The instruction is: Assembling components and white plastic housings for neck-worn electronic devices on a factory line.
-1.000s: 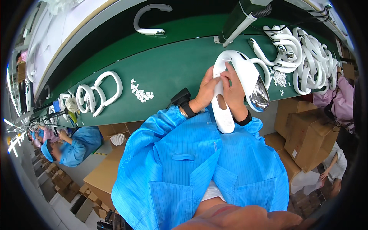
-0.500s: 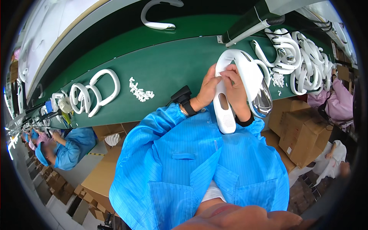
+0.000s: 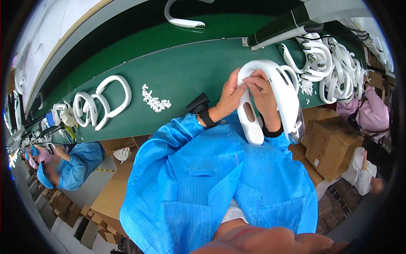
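Observation:
A white U-shaped neckband (image 3: 289, 111) is held up in front of my chest, its bend away from me. One arm of it carries an oval opening and a dotted grille; the other ends in a shiny, mirror-like face. My left hand (image 3: 229, 95) grips the grille arm near the bend, thumb pressed on it. My right hand (image 3: 264, 96) reaches inside the U, fingertips pinched together against that same arm by the left thumb. Whatever lies between those fingertips is too small to make out.
Small white plastic pieces lie in a pile (image 3: 156, 101) left of my hands and another pile (image 3: 306, 87) to the right. Several neckbands (image 3: 334, 67) are heaped at the far right; a few more neckbands (image 3: 114, 79) rest left. Cardboard boxes (image 3: 334, 146) and co-workers flank the bench (image 3: 190, 59).
The neckband has turned in my hands: its mirror-like face shows less and the outer side of that arm shows more. Both hands stay at the same spot on it.

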Tool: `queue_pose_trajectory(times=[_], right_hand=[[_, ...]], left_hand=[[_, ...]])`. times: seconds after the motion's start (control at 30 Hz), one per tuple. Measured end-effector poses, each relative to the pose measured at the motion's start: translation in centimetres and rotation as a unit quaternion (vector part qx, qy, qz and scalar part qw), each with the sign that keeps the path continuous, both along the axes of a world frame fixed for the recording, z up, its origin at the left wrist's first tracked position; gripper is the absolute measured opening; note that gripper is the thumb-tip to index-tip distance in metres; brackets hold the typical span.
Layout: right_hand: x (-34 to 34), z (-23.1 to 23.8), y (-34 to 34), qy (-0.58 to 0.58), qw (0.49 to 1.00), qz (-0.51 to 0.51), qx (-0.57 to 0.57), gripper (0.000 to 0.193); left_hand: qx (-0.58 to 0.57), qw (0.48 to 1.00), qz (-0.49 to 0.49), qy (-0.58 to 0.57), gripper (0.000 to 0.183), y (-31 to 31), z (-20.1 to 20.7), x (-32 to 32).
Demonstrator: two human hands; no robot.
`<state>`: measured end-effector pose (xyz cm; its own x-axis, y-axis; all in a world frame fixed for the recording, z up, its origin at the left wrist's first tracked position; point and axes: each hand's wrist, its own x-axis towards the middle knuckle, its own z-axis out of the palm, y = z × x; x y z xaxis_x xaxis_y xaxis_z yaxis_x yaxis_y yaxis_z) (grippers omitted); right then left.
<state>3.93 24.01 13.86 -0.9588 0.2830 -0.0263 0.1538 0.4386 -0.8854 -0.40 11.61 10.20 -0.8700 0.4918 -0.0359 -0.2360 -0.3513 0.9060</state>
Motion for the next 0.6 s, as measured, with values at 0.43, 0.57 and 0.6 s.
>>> queue_pose_trajectory(times=[0.43, 0.57, 0.6], right_hand=[[0.1, 4.9, -1.3, -0.034, 0.997, -0.063, 0.042, 0.019], [1.0, 4.5, -2.6, -0.003, 0.986, -0.161, -0.03, 0.024], [1.2, 5.0, -3.1, 0.009, 0.98, -0.192, -0.045, 0.025]], left_hand=[[0.049, 0.998, -0.023, -0.035, 0.043, 0.0, -0.3, 0.3], [0.032, 0.999, -0.029, -0.009, 0.043, -0.2, -0.1, 0.6], [0.023, 0.999, -0.032, -0.005, 0.041, -0.2, 0.5, 0.6]])
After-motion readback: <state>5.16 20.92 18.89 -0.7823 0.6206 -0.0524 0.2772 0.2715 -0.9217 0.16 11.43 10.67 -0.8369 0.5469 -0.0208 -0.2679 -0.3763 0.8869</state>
